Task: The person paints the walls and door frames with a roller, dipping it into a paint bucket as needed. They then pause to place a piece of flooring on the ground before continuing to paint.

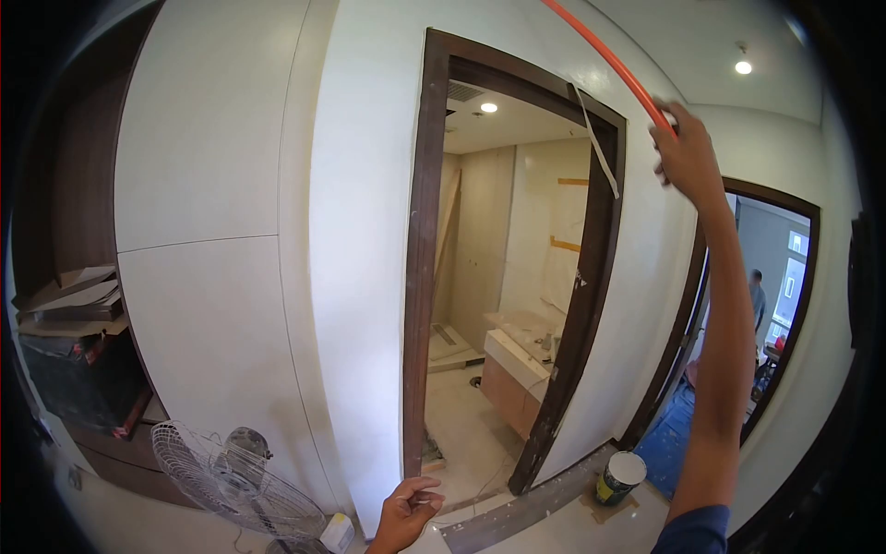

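Two hands in view, well apart. Left hand (404, 515) is down low, fingers bent, in front of the foot of the doorway's left post; can't tell if anything's pinched in there, and the wrist runs off the bottom. Right hand (685, 152) is way up, wrapped around an orange pole (609, 57). That pole slants up and left across the wall above the door frame's top right corner, then gets cut off by the top of the view, so no idea what's on its far end. Its near end is lost in the grip, and the fingers are a bit blurry.

On the floor (572, 528), near the wall's left end, there's a fan (249, 480), bottom cut off, with a small white box (338, 533) just beside it. A paint bucket (616, 480) sits by the right-hand doorway's near corner, contents hard to make out.

Pale strip (598, 148) dangles off the door frame (423, 277) near its top right corner. Through it, a sink cabinet (512, 374), partly hidden by the right post.

Farthest off, through the other doorway, a person (757, 300), tiny and blurry, partly blocked by the frame.
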Available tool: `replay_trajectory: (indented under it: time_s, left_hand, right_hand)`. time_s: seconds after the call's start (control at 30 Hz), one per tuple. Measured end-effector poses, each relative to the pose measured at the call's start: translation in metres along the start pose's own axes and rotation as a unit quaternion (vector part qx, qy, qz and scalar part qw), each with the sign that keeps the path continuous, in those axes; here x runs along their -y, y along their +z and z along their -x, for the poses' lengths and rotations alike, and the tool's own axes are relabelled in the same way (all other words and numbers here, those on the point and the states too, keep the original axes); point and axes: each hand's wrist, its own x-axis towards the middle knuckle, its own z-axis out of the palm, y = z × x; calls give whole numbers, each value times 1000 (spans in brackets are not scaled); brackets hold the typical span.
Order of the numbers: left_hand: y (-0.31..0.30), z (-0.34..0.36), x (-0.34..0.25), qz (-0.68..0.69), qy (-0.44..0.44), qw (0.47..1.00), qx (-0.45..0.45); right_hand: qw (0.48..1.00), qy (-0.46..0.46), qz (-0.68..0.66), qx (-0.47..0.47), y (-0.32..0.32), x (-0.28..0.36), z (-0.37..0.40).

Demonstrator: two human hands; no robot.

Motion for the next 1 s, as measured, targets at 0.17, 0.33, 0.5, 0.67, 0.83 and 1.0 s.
replay_trajectory:
  time_s: [0.17,0.33,0.5,0.67,0.83,1.0]
  left_hand:
    - [3,1,-12,-19,-32,999,-1]
    - [3,-1,1,-25,-56,998,2]
    - [6,5,16,-20,-73,997,6]
    - [14,7,7,-9,-60,998,14]
    - [17,10,2,-31,-14,999,15]
    - [19,10,3,-26,0,1000,0]
  right_hand:
    - [995,100,26,15,-31,-16,121]
    - [983,177,12,46,-48,-14,238]
    - [978,204,-1,42,-59,22,259]
    - [994,97,35,25,-47,34,171]
    - [999,-23,-19,15,-17,4,14]
    - [998,-29,-53,-3,-3,-8,-64]
